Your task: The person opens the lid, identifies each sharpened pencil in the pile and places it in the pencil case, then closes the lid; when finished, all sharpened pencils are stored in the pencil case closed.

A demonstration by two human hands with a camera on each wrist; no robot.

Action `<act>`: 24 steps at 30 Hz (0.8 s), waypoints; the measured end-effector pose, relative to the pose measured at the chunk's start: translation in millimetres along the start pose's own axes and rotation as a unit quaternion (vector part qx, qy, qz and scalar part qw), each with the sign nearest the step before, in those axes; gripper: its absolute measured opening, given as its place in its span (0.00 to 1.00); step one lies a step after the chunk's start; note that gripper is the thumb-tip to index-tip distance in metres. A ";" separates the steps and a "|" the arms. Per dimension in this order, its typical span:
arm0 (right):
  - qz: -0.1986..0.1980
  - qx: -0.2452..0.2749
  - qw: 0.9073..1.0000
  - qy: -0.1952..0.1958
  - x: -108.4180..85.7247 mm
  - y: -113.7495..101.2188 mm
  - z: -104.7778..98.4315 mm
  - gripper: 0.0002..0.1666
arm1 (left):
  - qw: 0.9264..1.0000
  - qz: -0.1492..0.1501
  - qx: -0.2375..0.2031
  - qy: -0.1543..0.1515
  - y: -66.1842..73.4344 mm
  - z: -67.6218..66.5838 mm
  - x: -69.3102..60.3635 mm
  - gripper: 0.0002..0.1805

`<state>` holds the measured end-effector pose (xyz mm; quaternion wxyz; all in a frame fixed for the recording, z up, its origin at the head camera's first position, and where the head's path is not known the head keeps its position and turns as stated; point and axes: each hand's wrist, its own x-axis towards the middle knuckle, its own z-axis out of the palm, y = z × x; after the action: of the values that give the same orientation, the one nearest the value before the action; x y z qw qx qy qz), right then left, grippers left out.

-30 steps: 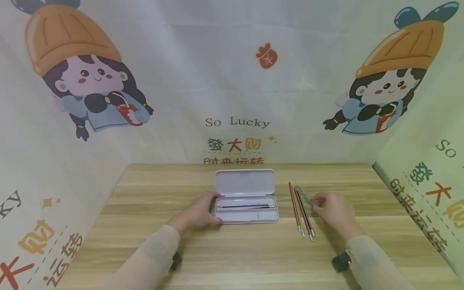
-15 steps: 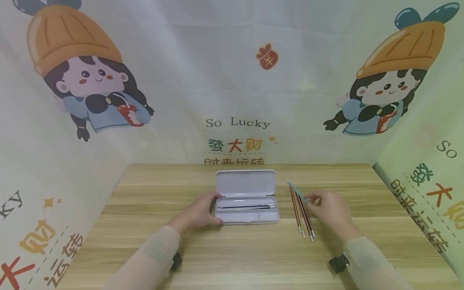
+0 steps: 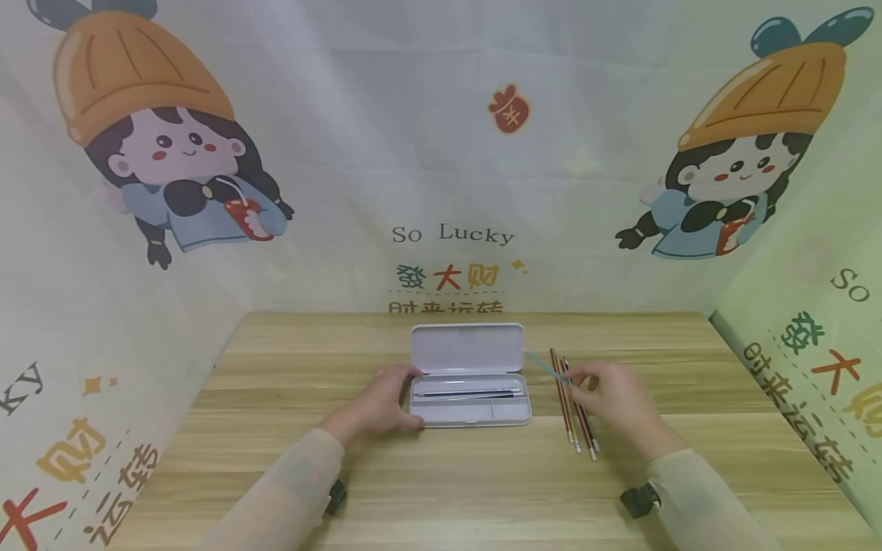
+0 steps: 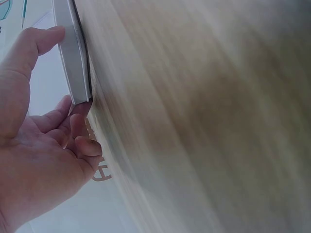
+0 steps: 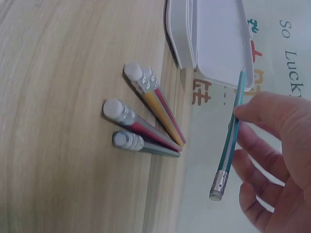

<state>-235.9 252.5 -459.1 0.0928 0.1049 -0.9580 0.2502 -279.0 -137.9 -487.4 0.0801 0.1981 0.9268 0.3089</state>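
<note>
A white pencil case (image 3: 451, 414) stands with its lid raised on the wooden table; dark pencils (image 3: 468, 395) lie in its rear compartment. My left hand (image 3: 383, 398) grips the case's left end, thumb at the front corner and fingers at the back. In the left wrist view the thumb rests on the case's edge (image 4: 74, 53). Between thumb and fingers, my right hand (image 3: 615, 392) pinches a teal pencil (image 5: 229, 141), its eraser end toward the palm side and far end pointing at the case. Below it lie several loose pencils (image 3: 561, 399), partly hidden by that hand.
Red, yellow and dark pencils (image 5: 163, 112) lie close together, white erasers toward the person. A printed cloth (image 3: 455, 191) hangs behind the table (image 3: 310, 337) and along both sides. A black wrist device (image 3: 639, 501) sits under the right sleeve.
My right hand has moved left with the teal pencil, from the right side of the loose pencils to above them, bringing its tip near the case. My left hand has stayed on the case.
</note>
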 end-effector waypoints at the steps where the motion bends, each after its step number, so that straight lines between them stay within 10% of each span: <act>1: -0.010 0.000 1.000 0.000 0.5 -1.0 1.2 0.10 | 1.000 0.001 0.000 0.000 0.2 -0.1 -0.3 0.45; 10: -0.123 0.003 0.992 -0.016 8.2 -9.3 14.5 0.11 | 1.000 0.004 0.003 0.000 0.4 -0.6 -0.3 0.45; 24: -0.188 0.007 0.981 -0.053 32.6 -24.1 37.2 0.09 | 1.000 0.005 0.004 -0.003 -0.5 0.4 -0.9 0.45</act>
<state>-265.9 208.3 -472.4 0.0868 0.2972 -0.9228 0.2294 -278.2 -138.4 -487.9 0.0799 0.2043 0.9268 0.3047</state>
